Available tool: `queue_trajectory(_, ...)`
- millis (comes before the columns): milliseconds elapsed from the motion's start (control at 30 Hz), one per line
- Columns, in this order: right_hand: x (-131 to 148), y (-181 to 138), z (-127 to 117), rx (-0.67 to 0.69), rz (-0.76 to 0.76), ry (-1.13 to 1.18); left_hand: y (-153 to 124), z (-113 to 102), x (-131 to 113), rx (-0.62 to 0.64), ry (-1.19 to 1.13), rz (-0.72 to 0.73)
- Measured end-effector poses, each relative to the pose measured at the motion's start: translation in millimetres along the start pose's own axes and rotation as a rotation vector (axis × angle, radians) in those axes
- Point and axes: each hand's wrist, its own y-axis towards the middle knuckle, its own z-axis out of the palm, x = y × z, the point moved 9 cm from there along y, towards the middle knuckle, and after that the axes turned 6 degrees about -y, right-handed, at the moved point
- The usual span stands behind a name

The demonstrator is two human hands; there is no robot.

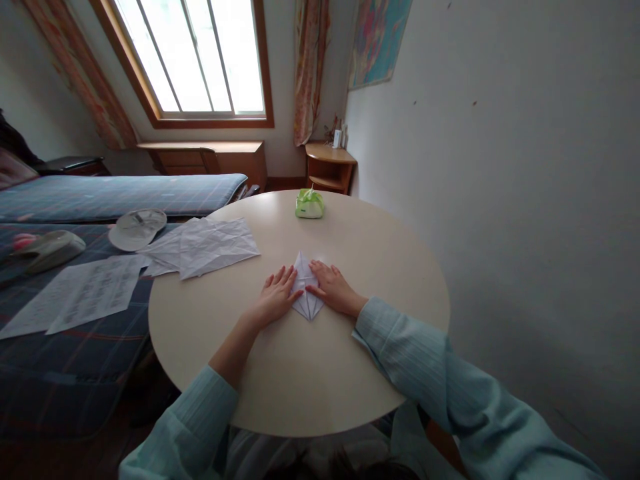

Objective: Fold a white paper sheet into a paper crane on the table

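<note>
A small white folded paper (pixel 305 285), diamond-shaped with creases, lies on the round beige table (pixel 300 373) near its middle. My left hand (pixel 277 298) rests flat on the paper's left side, fingers stretched out and together. My right hand (pixel 332 285) lies flat on its right side, fingers pointing left across the fold. Both hands press the paper down; neither lifts it. Both arms wear light blue sleeves.
Creased white sheets (pixel 206 247) lie at the table's left edge. A green tissue pack (pixel 309 204) stands at the far side. A bed (pixel 75 280) on the left holds printed papers (pixel 83 293), a cap (pixel 137 228) and a stapler-like object (pixel 50 248). A wall (pixel 500 200) is close on the right.
</note>
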Motion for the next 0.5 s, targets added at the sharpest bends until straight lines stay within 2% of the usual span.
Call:
queue_trajectory(100,-8,2,-11,-0.102,0.071,0.053,1,-8,0,-0.099,0.03,0.005)
queue_trajectory(233,-11,4,-20,-0.176,0.077,0.274,-1,-22,-9,-0.211,0.053,0.082)
queue_trajectory(400,-20,2,-19,-0.213,0.146,0.625,-4,-30,-18,-0.21,-0.042,0.139)
queue_trajectory(500,-30,2,-17,-0.26,0.224,0.7,-8,-27,-21,-0.182,-0.096,0.142)
